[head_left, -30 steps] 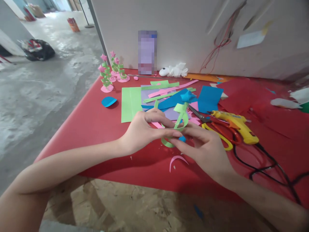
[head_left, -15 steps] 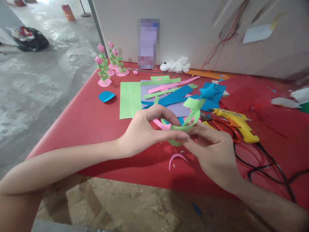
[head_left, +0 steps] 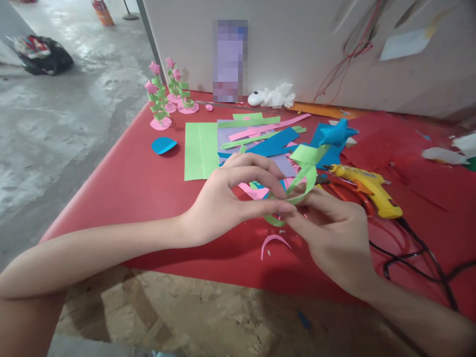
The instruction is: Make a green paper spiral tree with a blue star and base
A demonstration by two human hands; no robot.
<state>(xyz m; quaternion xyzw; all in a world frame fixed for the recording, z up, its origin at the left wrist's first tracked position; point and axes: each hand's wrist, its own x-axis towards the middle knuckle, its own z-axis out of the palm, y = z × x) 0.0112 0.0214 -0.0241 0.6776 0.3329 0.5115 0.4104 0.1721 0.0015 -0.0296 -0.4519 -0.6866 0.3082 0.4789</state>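
Note:
Between my two hands is a green paper strip (head_left: pixel 307 181), bent in a curl around a thin green stem. A puffy blue paper star (head_left: pixel 336 134) tops that stem, tilted to the right. My left hand (head_left: pixel 241 191) pinches the strip's lower curve between thumb and fingers. My right hand (head_left: pixel 330 223) is closed on the stem and strip from the other side; its fingertips are partly hidden. Below the hands a thin pink paper curl (head_left: pixel 275 239) lies on the red table (head_left: pixel 148 193). Paper strips in blue, pink and green are spread behind them.
Pink star flowers (head_left: pixel 158 99) with green curled stems stand at the back left, near a blue paper disc (head_left: pixel 164 145). A green paper sheet (head_left: pixel 201 151) lies mid-table. To the right are a yellow glue gun (head_left: pixel 368 186), its black cord (head_left: pixel 420 248) and red-handled pliers (head_left: pixel 351 193).
The blue star and its stem have tipped to the right, and the green strip has shifted slightly with them. Both hands keep their hold. The view has moved a little.

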